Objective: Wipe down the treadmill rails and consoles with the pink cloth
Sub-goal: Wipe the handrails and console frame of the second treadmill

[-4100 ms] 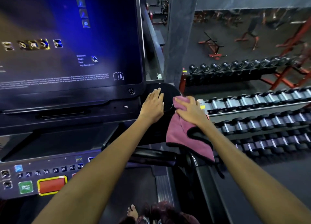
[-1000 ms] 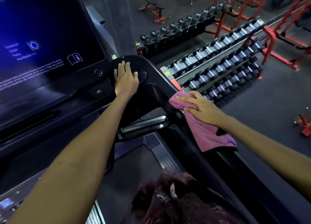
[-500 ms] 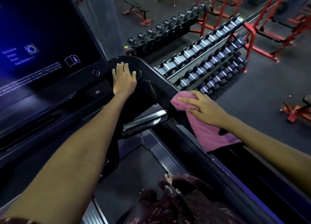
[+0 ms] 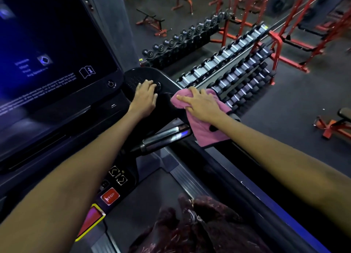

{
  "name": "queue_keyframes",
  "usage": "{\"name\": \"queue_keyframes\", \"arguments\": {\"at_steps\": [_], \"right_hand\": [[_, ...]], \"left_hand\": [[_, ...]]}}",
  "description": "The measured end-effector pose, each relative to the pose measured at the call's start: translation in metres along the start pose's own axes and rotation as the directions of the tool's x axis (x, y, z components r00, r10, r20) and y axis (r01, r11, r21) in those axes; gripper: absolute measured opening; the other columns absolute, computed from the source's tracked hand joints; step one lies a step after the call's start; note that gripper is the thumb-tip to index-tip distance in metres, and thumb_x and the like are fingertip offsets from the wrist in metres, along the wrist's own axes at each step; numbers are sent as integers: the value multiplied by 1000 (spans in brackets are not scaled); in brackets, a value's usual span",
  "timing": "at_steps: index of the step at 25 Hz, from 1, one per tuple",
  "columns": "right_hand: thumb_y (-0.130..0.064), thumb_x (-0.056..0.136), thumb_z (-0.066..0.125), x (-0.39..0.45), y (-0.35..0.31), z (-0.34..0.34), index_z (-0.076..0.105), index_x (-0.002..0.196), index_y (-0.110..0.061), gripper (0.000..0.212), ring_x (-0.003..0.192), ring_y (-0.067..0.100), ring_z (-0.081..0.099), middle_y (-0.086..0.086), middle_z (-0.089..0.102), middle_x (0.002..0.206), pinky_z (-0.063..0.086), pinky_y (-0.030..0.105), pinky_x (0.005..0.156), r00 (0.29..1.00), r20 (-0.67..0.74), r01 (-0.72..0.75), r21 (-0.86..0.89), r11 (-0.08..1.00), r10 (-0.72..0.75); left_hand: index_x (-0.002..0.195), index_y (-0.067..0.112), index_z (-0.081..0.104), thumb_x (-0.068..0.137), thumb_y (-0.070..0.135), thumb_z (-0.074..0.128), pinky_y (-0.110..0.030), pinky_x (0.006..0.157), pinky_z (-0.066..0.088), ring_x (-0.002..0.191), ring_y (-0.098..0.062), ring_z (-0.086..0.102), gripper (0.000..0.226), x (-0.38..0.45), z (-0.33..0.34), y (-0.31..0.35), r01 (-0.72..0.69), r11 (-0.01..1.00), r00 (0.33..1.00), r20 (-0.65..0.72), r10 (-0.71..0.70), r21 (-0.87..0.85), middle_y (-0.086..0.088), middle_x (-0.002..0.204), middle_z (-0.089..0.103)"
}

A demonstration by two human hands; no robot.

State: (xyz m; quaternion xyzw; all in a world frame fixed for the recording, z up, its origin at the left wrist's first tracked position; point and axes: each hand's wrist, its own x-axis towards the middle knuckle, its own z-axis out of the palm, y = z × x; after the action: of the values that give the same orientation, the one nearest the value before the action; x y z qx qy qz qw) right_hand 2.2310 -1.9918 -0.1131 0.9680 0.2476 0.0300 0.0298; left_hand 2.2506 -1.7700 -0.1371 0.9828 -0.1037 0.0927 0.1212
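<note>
Cloth [image 4: 201, 123] now lies at the rail's top bend beside the console [image 4: 57, 43]; half a second ago we saw it lower down. Right hand [image 4: 201, 103] presses it flat, fingers spread; left hand [image 4: 145, 98] rests loosely curled on the corner housing [image 4: 136, 77]. Upper rail seems mostly wiped; cloth hides the contact surface.

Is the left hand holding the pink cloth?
No, the left hand rests bare on the black console corner; the right hand presses the pink cloth.
</note>
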Motion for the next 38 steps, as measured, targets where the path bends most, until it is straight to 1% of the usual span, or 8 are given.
{"name": "queue_keyframes", "arguments": {"at_steps": [8,12,16,20,23,30,35,38], "right_hand": [[-19,92,45,15,-27,-13,55,128,-28,38,133,38,26,10,15,154,38,51,94,984,78,176,-325,929,-159],[-21,94,42,30,-39,-14,53,130,-30,39,130,35,31,10,23,150,40,46,91,991,20,130,-349,928,-131],[-19,95,39,29,-19,-12,56,126,-24,36,131,35,30,11,21,151,42,46,90,926,157,374,-479,794,-342],[-19,89,46,35,-31,-13,59,122,-32,38,122,30,40,7,35,142,45,40,82,975,60,220,-383,897,-213],[-27,83,55,31,-36,-9,62,114,-42,36,109,23,53,-2,53,125,47,33,74,948,32,296,-464,835,-318],[-15,93,41,-6,-4,-25,52,130,-28,41,129,36,32,8,26,147,49,45,91,921,242,378,-375,846,-304],[-15,72,72,-58,-6,5,69,107,-21,36,91,34,59,14,64,104,50,38,64,951,-257,126,-192,973,-174],[-24,72,64,-65,-39,19,69,102,-18,31,78,29,59,6,64,83,48,32,58,917,-383,120,-5,993,-113]], "left_hand": [[146,0,14,95,2,39,-25,116,5,144,-24,16,57,-64,-42,-20,-181,983,939,302,166,21,-15,155,14],[145,0,19,93,-2,41,-24,115,10,141,-26,24,57,-86,-47,-20,-101,993,963,243,113,-61,-16,152,24],[145,1,23,93,-2,40,-22,113,14,138,-25,29,55,-89,-48,-16,-16,995,978,205,35,-95,-15,150,30],[145,8,26,94,1,39,-22,109,21,136,-22,33,53,-94,-48,-15,88,985,983,171,-62,-149,-10,149,33],[144,11,30,94,1,38,-26,107,27,134,-22,37,52,-94,-49,-16,120,974,985,142,-94,-192,-7,147,38],[141,16,36,92,0,39,-34,109,33,132,-22,40,52,-98,-48,-22,159,954,982,136,-128,-252,-5,144,43],[139,12,39,92,1,39,-37,108,33,131,-24,41,48,-98,-48,-19,136,968,983,148,-107,-209,-7,143,44],[128,8,52,92,1,40,-36,103,38,121,-26,50,38,-100,-47,-17,154,959,985,110,-132,-237,-11,131,54]]}}
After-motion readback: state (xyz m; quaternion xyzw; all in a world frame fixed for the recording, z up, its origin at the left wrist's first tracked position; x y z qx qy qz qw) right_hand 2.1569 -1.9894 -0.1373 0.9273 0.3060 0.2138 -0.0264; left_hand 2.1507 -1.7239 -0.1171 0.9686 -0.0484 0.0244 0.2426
